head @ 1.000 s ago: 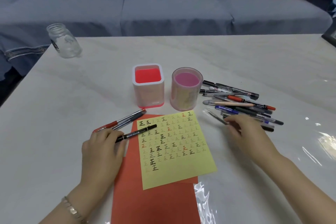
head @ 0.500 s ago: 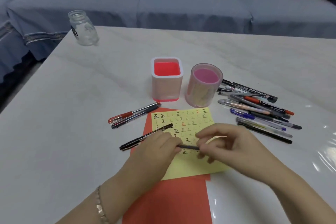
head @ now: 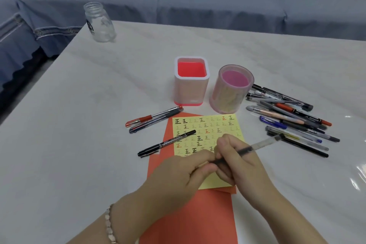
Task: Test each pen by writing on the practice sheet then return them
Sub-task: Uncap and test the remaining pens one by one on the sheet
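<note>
Indoors, pale marble table (head: 99, 125), pen (head: 243, 150) over practice sheet (head: 213, 127), grey-blue sofa (head: 198, 2) behind

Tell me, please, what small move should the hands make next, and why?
Probably the left hand should pull the cap off, if there is one: it pinches the lower end of the pen, which the right hand grips above the yellow practice sheet. Its tip is hidden from view.

Both hands meet over the yellow practice sheet (head: 208, 130) — right hand (head: 237, 162) and left hand (head: 184, 172) grip a dark pen (head: 243, 151).
</note>
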`<action>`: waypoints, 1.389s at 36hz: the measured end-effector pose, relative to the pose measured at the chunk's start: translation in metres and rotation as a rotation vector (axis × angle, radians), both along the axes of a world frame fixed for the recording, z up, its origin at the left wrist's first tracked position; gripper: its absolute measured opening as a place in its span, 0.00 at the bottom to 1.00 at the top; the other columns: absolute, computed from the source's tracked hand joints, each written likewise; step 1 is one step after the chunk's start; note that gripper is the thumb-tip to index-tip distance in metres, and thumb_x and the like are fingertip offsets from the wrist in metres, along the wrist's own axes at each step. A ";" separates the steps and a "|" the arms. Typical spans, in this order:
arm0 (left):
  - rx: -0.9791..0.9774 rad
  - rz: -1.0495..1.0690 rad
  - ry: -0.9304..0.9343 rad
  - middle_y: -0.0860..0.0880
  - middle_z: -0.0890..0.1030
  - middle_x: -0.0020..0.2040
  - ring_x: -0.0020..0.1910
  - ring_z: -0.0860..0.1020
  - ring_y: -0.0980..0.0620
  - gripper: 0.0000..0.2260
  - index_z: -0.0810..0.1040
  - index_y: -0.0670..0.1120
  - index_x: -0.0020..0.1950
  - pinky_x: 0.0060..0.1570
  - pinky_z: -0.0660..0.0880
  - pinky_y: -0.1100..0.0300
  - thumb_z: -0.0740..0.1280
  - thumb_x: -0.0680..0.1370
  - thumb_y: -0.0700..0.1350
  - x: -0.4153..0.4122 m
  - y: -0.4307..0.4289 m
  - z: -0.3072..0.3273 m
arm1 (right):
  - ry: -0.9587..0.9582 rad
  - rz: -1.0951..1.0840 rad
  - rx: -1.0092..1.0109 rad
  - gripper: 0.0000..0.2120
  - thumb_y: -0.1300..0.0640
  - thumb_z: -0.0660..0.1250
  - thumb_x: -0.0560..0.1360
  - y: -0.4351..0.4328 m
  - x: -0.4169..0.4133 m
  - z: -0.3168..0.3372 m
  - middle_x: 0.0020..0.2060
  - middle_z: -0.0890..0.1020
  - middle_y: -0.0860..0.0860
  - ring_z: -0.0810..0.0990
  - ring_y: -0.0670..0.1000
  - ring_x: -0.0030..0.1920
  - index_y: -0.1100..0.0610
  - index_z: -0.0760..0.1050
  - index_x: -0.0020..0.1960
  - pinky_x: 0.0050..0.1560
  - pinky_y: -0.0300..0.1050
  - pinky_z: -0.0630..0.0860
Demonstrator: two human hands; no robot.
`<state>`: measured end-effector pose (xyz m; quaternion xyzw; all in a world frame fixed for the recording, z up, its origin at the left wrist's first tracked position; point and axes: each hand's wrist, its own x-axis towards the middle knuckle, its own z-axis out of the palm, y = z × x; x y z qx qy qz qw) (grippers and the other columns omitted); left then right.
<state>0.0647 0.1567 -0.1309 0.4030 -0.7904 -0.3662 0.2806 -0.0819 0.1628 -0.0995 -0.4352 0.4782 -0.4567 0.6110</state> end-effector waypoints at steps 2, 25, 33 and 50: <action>0.079 -0.006 -0.038 0.54 0.71 0.28 0.27 0.68 0.56 0.10 0.69 0.61 0.53 0.28 0.61 0.66 0.56 0.77 0.62 0.003 0.000 0.004 | 0.047 0.006 -0.046 0.18 0.51 0.60 0.73 0.003 -0.002 -0.003 0.17 0.60 0.47 0.57 0.45 0.18 0.64 0.61 0.34 0.21 0.34 0.56; -0.261 0.591 -0.398 0.42 0.76 0.46 0.46 0.73 0.41 0.12 0.75 0.41 0.60 0.39 0.72 0.51 0.59 0.78 0.40 0.054 -0.051 -0.045 | 0.316 -0.245 -0.060 0.15 0.60 0.59 0.77 0.014 -0.027 -0.029 0.20 0.68 0.53 0.66 0.46 0.21 0.62 0.71 0.33 0.22 0.33 0.66; -0.257 0.348 -0.357 0.48 0.80 0.49 0.48 0.67 0.52 0.18 0.74 0.45 0.59 0.48 0.65 0.63 0.52 0.73 0.40 0.043 -0.029 -0.064 | 0.333 -0.288 -0.064 0.16 0.61 0.58 0.78 0.014 -0.031 -0.035 0.19 0.68 0.52 0.65 0.47 0.21 0.61 0.72 0.32 0.24 0.32 0.65; -0.273 0.173 -0.494 0.50 0.69 0.70 0.71 0.64 0.50 0.28 0.71 0.50 0.68 0.66 0.56 0.48 0.56 0.74 0.63 0.024 0.005 -0.072 | 0.255 -0.444 -0.038 0.14 0.56 0.62 0.76 0.006 -0.014 -0.044 0.25 0.80 0.53 0.77 0.49 0.27 0.59 0.77 0.34 0.31 0.36 0.74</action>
